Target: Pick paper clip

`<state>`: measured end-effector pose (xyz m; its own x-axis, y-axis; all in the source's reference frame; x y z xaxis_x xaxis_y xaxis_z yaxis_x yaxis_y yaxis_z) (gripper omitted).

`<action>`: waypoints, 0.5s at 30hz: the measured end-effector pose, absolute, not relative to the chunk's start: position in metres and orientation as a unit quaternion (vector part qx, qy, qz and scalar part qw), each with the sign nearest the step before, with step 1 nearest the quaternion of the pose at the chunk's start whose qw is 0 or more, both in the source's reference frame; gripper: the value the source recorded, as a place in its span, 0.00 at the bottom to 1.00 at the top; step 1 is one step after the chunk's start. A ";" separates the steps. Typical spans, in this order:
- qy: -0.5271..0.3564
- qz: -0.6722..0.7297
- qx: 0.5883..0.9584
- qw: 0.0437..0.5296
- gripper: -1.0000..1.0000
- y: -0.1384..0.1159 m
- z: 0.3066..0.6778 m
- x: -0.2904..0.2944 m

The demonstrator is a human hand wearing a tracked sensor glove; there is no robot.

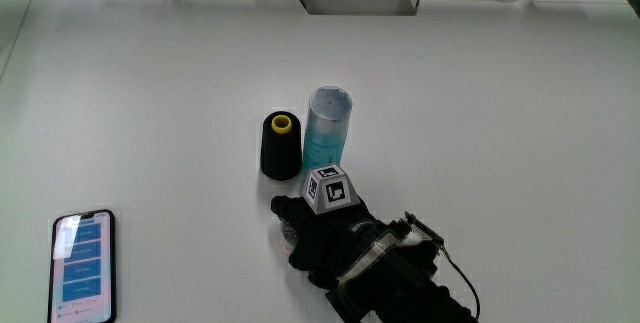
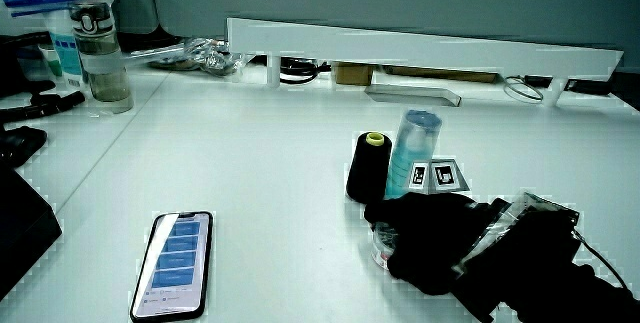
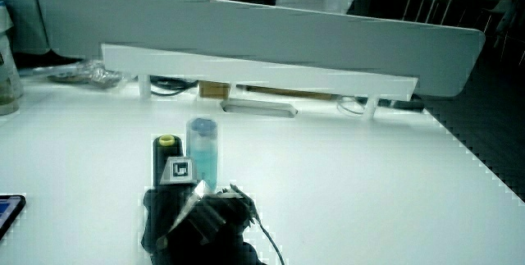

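A small clear round tub (image 1: 288, 229) that seems to hold paper clips sits on the white table (image 1: 500, 143), nearer to the person than the black thread spool (image 1: 281, 146). The gloved hand (image 1: 330, 241) lies on the table with its fingers curled around the tub, covering most of it. The tub's clear side (image 2: 381, 244) shows under the hand (image 2: 440, 243) in a side view. The patterned cube (image 1: 330, 189) sits on the hand's back. In a side view the hand (image 3: 189, 216) hides the tub.
A black spool with a yellow top (image 2: 368, 166) and a pale blue clear bottle (image 1: 327, 126) stand side by side just past the hand. A phone (image 1: 83, 265) lies screen up near the table's edge. A water bottle (image 2: 100, 58) stands by the low partition (image 2: 420, 53).
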<state>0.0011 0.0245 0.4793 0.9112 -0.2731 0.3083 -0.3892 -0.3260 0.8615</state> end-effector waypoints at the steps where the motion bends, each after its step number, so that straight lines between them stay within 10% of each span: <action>1: -0.202 0.049 0.812 0.545 0.50 0.025 0.480 0.001; 15: -0.183 0.021 0.795 0.578 0.72 0.026 0.517 0.002</action>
<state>0.0015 0.0258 0.5168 0.9322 -0.2662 0.2454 -0.3154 -0.2644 0.9114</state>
